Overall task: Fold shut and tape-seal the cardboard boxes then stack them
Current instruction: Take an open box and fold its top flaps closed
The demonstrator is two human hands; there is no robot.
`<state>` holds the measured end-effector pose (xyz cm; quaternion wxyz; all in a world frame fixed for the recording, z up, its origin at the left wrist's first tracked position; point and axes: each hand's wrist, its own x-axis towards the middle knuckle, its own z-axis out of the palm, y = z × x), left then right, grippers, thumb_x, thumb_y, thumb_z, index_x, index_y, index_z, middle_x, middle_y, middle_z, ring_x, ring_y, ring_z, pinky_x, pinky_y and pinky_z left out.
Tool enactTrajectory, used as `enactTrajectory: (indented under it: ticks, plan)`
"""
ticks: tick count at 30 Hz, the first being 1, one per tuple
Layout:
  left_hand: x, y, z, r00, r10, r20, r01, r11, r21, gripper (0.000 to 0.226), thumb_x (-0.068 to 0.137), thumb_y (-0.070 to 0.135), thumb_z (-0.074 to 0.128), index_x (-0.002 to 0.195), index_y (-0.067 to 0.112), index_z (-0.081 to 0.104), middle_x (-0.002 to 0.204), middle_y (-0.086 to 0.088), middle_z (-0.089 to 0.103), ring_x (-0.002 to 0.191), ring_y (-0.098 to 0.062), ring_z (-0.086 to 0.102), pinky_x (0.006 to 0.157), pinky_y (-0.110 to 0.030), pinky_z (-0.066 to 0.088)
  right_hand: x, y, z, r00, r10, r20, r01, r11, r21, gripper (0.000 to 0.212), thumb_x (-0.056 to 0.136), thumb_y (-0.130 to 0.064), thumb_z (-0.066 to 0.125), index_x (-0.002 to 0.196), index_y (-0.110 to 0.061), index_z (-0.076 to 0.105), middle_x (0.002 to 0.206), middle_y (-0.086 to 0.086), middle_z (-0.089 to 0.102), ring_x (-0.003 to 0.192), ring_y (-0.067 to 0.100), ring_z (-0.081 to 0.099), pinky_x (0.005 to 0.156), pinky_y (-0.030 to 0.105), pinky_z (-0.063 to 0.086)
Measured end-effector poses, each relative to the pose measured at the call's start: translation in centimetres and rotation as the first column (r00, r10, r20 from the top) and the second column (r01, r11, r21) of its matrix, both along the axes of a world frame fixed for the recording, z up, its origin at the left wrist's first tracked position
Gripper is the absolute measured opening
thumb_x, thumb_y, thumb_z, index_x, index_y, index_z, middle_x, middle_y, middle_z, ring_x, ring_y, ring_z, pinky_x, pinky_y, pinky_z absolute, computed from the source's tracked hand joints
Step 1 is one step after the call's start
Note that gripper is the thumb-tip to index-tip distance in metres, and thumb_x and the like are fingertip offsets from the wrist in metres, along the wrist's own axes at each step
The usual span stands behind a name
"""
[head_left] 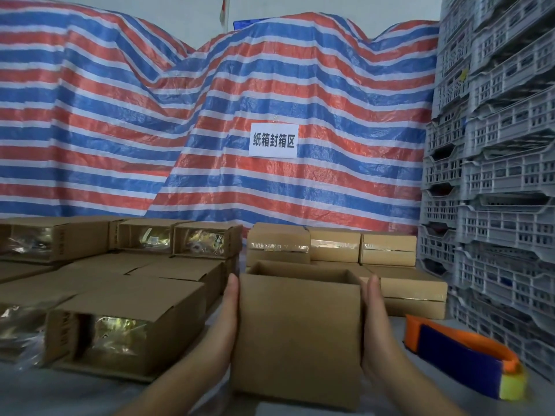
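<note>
Two flat hands hold one open box (298, 334) above the tabletop (420, 382).
Left hand (229, 310) and right hand (374, 319) press its plain brown cardboard sides, fingers straight; three taped boxes (333, 246) stand behind.

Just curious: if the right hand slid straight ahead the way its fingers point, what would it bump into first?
Probably the sealed brown cardboard box just beyond the right hand, though the depth is unclear.

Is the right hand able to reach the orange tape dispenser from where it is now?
Probably yes. The tape dispenser lies just to the right of the right hand, with nothing between them. But this hand presses flat on the open box, so it must let go first.
</note>
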<state>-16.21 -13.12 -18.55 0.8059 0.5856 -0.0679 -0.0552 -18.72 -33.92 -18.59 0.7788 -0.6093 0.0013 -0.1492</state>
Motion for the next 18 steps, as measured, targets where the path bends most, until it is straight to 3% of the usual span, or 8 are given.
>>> enactTrajectory:
  ticks: [3,6,11,15,18]
  plan:
    - [1.1,-1.0,1.1,0.999,0.020,0.025,-0.019,0.999,-0.044,0.070,0.084,0.074,0.031,0.106,0.022,0.073,0.098,-0.010,0.076,0.087,-0.022,0.074,0.073,-0.036,0.051,1.3,-1.3,0.9,0.996,-0.075,0.044,0.070,0.991,0.117,0.077,0.092,-0.073,0.024,0.131,-0.018,0.061,0.104,0.021,0.074,0.101,0.036,0.070,0.085,0.045,0.054]
    - [2.1,-2.1,1.0,0.999,0.001,-0.039,-0.001,1.000,-0.015,0.065,0.097,0.063,0.028,0.115,0.017,0.070,0.103,-0.014,0.075,0.096,-0.027,0.072,0.078,-0.038,0.051,2.4,-2.6,0.3,0.996,-0.085,0.015,0.082,0.984,0.157,0.076,0.092,-0.076,0.025,0.134,-0.023,0.060,0.107,0.020,0.074,0.105,0.038,0.068,0.096,0.051,0.049]
    - [3.4,-2.1,0.4,0.999,-0.049,-0.007,0.049,0.997,-0.059,0.054,0.101,0.048,0.037,0.106,0.010,0.075,0.099,-0.018,0.074,0.076,-0.026,0.075,0.074,-0.038,0.048,3.6,-3.6,-0.5,0.994,-0.076,-0.084,0.091,0.976,0.199,0.074,0.091,-0.076,0.030,0.117,-0.019,0.070,0.100,0.020,0.075,0.086,0.034,0.075,0.077,0.045,0.051]
    - [3.6,-1.6,-0.1,0.992,-0.115,0.056,0.120,0.988,-0.102,0.049,0.097,0.043,0.042,0.085,0.017,0.081,0.095,-0.015,0.075,0.075,-0.023,0.075,0.077,-0.039,0.047,3.8,-3.9,-1.2,0.995,-0.009,-0.095,0.034,0.965,0.260,0.067,0.088,-0.068,0.049,0.079,-0.010,0.081,0.089,0.017,0.077,0.072,0.032,0.075,0.072,0.043,0.054]
    - [3.4,-1.5,-0.1,0.985,-0.143,0.097,0.156,0.976,-0.152,0.038,0.089,0.035,0.052,0.082,0.012,0.081,0.086,-0.013,0.074,0.070,-0.022,0.073,0.074,-0.038,0.047,4.0,-3.9,-1.7,0.995,0.001,-0.097,0.022,0.970,0.243,0.062,0.086,-0.062,0.052,0.069,-0.009,0.080,0.077,0.014,0.075,0.062,0.028,0.073,0.058,0.037,0.058]
